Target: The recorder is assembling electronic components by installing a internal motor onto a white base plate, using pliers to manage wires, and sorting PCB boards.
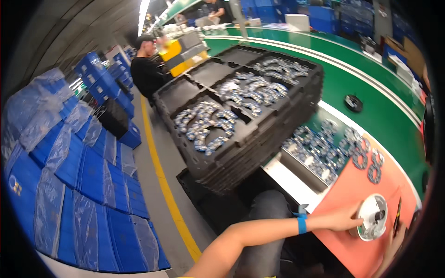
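Observation:
My left hand [340,219], a blue band on its wrist, grips the rim of a round white dish-shaped housing [369,208]. The housing is tilted over the orange mat, and a small black part and a clear part show inside it. Close by on its right is my right hand [393,243], closed around a thin black-and-yellow hand tool [397,214] whose exact kind I cannot make out. Ring-shaped electronic parts [374,172] lie on the mat [340,241] beyond the housing. More such parts fill a white open box [289,178] to the left.
A stack of black compartment trays [222,178] stands left of the bench, its top one holding many ring-shaped parts. Behind runs a green conveyor [333,69] with a black round part [353,103]. Blue crates [88,204] line the left floor. A co-worker [147,69] stands beyond the trays.

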The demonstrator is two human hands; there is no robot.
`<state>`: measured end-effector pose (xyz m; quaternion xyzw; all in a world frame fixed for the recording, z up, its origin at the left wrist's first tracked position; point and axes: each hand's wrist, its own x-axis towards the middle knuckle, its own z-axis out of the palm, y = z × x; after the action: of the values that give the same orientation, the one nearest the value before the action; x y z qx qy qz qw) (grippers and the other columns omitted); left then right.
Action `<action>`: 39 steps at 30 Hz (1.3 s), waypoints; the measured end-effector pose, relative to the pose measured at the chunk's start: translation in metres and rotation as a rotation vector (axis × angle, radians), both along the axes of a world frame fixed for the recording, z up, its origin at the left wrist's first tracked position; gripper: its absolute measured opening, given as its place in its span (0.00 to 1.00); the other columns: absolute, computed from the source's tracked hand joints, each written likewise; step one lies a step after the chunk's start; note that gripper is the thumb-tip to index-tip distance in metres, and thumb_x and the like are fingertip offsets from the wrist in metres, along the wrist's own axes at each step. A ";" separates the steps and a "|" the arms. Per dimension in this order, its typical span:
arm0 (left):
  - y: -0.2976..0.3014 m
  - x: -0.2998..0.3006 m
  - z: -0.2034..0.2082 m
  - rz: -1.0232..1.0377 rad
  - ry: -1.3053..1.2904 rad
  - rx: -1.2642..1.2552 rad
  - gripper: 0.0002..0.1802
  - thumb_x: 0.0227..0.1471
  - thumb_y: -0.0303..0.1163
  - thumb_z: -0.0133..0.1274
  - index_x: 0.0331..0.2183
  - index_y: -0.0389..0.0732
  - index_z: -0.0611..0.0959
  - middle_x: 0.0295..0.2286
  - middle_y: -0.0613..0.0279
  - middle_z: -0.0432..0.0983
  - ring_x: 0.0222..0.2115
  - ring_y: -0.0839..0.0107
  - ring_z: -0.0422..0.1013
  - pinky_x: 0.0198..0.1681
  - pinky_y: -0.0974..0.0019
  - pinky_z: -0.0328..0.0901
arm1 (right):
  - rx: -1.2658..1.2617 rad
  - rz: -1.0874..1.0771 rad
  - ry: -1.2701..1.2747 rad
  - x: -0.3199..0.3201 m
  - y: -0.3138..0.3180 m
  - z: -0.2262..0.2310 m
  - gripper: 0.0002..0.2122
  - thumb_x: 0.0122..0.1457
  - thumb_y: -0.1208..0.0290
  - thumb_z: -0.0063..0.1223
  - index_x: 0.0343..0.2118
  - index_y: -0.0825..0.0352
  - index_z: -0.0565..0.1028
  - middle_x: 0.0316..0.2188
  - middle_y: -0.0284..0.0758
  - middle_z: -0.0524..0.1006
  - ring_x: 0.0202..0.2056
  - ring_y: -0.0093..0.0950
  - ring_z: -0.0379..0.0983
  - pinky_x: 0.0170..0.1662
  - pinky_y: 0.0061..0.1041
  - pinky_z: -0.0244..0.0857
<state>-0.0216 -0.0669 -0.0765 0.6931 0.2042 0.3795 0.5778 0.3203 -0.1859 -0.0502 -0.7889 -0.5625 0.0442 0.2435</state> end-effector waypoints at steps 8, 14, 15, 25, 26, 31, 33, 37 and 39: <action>0.015 -0.032 0.070 0.273 0.395 0.484 0.31 0.49 0.39 0.57 0.51 0.31 0.68 0.41 0.38 0.67 0.45 0.43 0.65 0.48 0.52 0.63 | 0.373 0.137 1.017 -0.049 0.025 -0.018 0.26 0.57 0.63 0.44 0.57 0.71 0.62 0.50 0.34 0.69 0.50 0.25 0.65 0.53 0.27 0.58; 0.022 -0.016 0.074 0.242 0.389 0.471 0.22 0.47 0.33 0.59 0.44 0.36 0.77 0.31 0.52 0.68 0.36 0.59 0.68 0.39 0.61 0.64 | 0.074 0.427 1.147 -0.055 0.024 0.043 0.26 0.53 0.60 0.44 0.52 0.73 0.65 0.44 0.39 0.70 0.41 0.31 0.71 0.43 0.31 0.67; 0.023 -0.014 0.073 0.252 0.392 0.522 0.20 0.46 0.33 0.60 0.42 0.37 0.78 0.30 0.53 0.69 0.35 0.59 0.68 0.38 0.61 0.64 | 0.088 0.418 1.146 -0.055 0.025 0.051 0.26 0.53 0.60 0.44 0.52 0.73 0.65 0.44 0.39 0.70 0.41 0.31 0.71 0.43 0.31 0.67; 0.048 0.000 0.095 0.276 0.450 0.667 0.05 0.44 0.27 0.61 0.26 0.38 0.83 0.25 0.61 0.72 0.29 0.65 0.68 0.30 0.66 0.64 | 0.259 0.575 -0.103 -0.078 0.043 0.119 0.25 0.32 0.76 0.62 0.40 0.66 0.71 0.39 0.36 0.70 0.45 0.36 0.66 0.49 0.33 0.58; 0.050 0.002 0.098 0.270 0.443 0.676 0.04 0.43 0.27 0.62 0.26 0.38 0.83 0.25 0.61 0.72 0.29 0.66 0.68 0.29 0.66 0.64 | 0.252 0.565 -0.101 -0.079 0.044 0.119 0.25 0.32 0.76 0.62 0.40 0.66 0.71 0.39 0.36 0.70 0.45 0.36 0.66 0.49 0.33 0.58; 0.053 0.011 0.106 0.245 0.389 0.693 0.04 0.43 0.25 0.61 0.27 0.38 0.84 0.24 0.64 0.75 0.26 0.74 0.69 0.27 0.71 0.60 | 0.300 0.569 -0.414 -0.079 0.046 0.117 0.25 0.30 0.74 0.64 0.39 0.66 0.72 0.38 0.34 0.70 0.43 0.35 0.66 0.49 0.35 0.58; 0.052 0.013 0.107 0.238 0.381 0.701 0.04 0.43 0.25 0.61 0.27 0.38 0.84 0.23 0.64 0.75 0.26 0.74 0.69 0.27 0.71 0.60 | 0.309 0.578 -0.468 -0.081 0.047 0.117 0.25 0.30 0.74 0.64 0.38 0.66 0.72 0.37 0.34 0.71 0.42 0.35 0.66 0.48 0.35 0.59; 0.049 0.013 0.110 0.218 0.366 0.711 0.04 0.42 0.24 0.61 0.27 0.38 0.84 0.23 0.64 0.75 0.26 0.74 0.68 0.27 0.71 0.60 | 0.312 0.555 -0.528 -0.087 0.051 0.115 0.25 0.30 0.73 0.64 0.38 0.66 0.72 0.36 0.34 0.71 0.41 0.34 0.67 0.47 0.34 0.60; 0.049 0.013 0.108 0.222 0.366 0.696 0.04 0.43 0.24 0.61 0.27 0.38 0.84 0.23 0.63 0.75 0.25 0.74 0.68 0.27 0.71 0.60 | 0.314 0.555 -0.569 -0.089 0.054 0.112 0.24 0.31 0.72 0.64 0.38 0.66 0.72 0.35 0.34 0.71 0.41 0.34 0.67 0.46 0.34 0.61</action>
<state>-0.0087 -0.0177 0.0312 0.8771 0.2365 0.3563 0.2184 0.2317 -0.1316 0.0616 -0.5417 -0.7982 -0.1976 0.1745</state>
